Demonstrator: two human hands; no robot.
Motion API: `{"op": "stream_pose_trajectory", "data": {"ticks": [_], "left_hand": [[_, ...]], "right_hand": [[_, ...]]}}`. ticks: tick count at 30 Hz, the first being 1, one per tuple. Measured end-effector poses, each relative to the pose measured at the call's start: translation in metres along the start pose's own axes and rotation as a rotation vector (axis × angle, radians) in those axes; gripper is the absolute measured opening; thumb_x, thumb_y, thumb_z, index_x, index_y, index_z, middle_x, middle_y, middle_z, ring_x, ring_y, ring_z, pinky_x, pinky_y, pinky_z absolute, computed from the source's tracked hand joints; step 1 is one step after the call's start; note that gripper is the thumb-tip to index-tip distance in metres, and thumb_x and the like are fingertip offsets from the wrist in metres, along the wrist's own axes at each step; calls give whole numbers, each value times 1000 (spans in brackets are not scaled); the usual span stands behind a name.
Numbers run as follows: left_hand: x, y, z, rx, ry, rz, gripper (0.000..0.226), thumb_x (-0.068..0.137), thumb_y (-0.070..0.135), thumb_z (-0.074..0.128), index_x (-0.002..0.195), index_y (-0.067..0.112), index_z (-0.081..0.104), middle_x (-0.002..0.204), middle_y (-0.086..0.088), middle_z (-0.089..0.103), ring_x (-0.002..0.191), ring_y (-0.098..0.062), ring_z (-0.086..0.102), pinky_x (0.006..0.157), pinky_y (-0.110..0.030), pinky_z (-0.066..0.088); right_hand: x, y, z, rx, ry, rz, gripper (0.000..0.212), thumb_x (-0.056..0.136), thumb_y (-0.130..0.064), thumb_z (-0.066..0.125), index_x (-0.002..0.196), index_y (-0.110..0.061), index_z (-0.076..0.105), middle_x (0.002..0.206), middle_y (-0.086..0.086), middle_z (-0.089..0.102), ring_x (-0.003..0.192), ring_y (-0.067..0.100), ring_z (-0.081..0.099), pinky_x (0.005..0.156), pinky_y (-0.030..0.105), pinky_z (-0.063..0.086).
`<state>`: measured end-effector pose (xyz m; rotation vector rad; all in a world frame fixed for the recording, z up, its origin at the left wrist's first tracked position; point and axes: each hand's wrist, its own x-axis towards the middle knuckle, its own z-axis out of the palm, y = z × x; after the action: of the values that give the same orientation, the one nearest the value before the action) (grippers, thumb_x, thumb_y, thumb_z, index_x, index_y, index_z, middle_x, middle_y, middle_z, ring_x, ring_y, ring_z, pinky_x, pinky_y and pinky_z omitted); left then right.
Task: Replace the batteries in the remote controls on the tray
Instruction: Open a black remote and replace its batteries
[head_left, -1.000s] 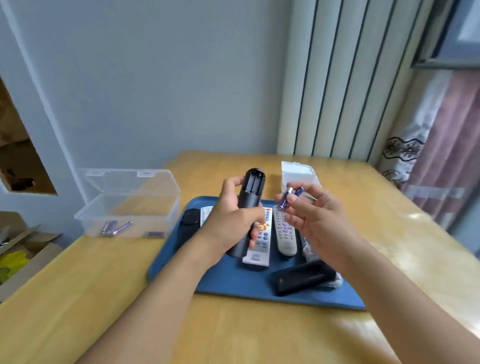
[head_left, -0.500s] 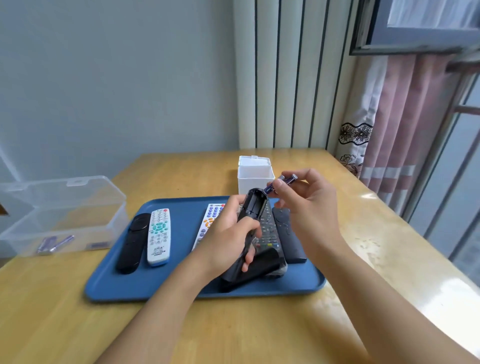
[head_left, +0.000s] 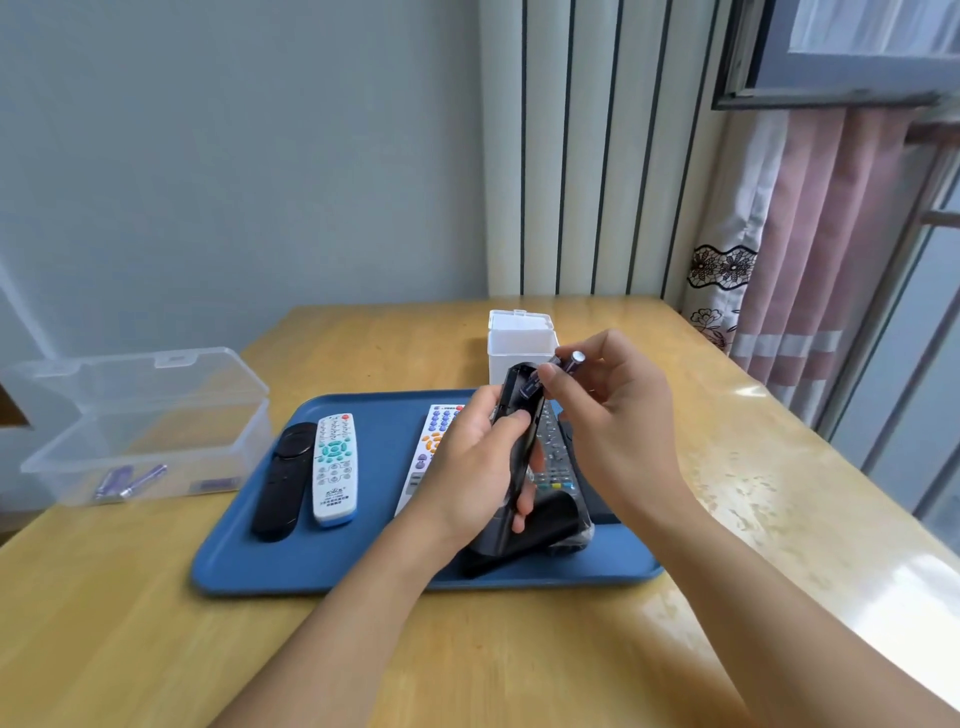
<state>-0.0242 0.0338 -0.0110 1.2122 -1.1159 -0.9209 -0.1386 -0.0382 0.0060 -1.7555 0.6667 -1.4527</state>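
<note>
**Hands Hold a Black Remote and Batteries Over the Blue Tray**

From the head camera: The left hand (head_left: 475, 467) is wrapped tight around a black remote (head_left: 522, 431). It holds the remote up above the blue tray (head_left: 384, 566), tipped a little, with the open back facing up. The right hand (head_left: 615, 415) pinches purple batteries (head_left: 569, 362) between the thumb and fingers. One battery end touches the top of the open slot in the remote.

The tray sits on a wooden table (head_left: 701, 467). On the left part of the tray lie a second black remote (head_left: 283, 480) and a white remote (head_left: 335, 467) with green buttons, side by side and touching. Under the hands are more remotes: a white one with orange and blue buttons (head_left: 434, 441) and a grey one (head_left: 553, 462). A dark piece (head_left: 535, 540) lies near the front edge of the tray, partly hidden by the left hand.

A small white box (head_left: 522, 345) stands just behind the tray, with its lid open. Off to the left of the tray sits a clear plastic box (head_left: 140, 431), also open. A few purple batteries in the clear box (head_left: 127, 480) lie at its bottom.
</note>
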Motion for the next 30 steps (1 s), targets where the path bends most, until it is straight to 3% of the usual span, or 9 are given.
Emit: {"op": "stream_pose_trajectory", "data": {"ticks": [7, 12, 19, 23, 26, 30], "left_hand": [[1, 0, -1, 70, 30, 32, 15, 109, 25, 41, 112, 18, 54, 70, -8, 57, 42, -24, 49, 40, -28, 42], [0, -2, -2, 131, 55, 39, 20, 110, 29, 39, 111, 15, 53, 68, -5, 59, 42, -26, 50, 39, -28, 43], [-1, 0, -4, 123, 83, 28, 23, 110, 32, 39, 109, 12, 53, 68, -8, 59, 40, -26, 49, 40, -30, 44], [-1, 2, -6, 99, 90, 17, 25, 109, 32, 39, 107, 10, 51, 68, -8, 60, 40, -24, 49, 39, -29, 45], [-1, 4, -8, 76, 99, 22, 24, 110, 30, 39, 103, 11, 51, 66, -6, 59, 41, -23, 49, 40, -29, 44], [0, 5, -12, 5, 71, -18, 24, 110, 29, 39, 97, 12, 51, 68, -8, 59, 42, -23, 47, 41, -28, 44]], "right_hand": [[-4, 2, 3, -44, -17, -35, 17, 89, -9, 73, 80, -10, 58, 65, -17, 64, 46, 2, 54, 50, 12, 38], [-2, 10, 10, -189, -28, -109, 14, 87, -12, 75, 79, -11, 65, 73, -4, 66, 64, 10, 58, 61, 16, 43], [2, 16, 15, -297, -10, -269, 3, 89, -10, 73, 86, -10, 73, 92, -1, 52, 73, 4, 54, 67, 11, 41], [3, 17, 14, -264, -57, -278, 7, 92, -10, 69, 93, -11, 76, 85, 0, 58, 73, 8, 57, 68, 16, 42], [4, 17, 14, -205, -19, -112, 17, 101, -11, 54, 108, -17, 68, 75, -9, 61, 65, 8, 57, 65, 23, 47], [11, 20, 17, 263, -78, 514, 29, 104, -4, 35, 105, -15, 61, 55, -5, 43, 52, 14, 39, 53, 29, 40]]}}
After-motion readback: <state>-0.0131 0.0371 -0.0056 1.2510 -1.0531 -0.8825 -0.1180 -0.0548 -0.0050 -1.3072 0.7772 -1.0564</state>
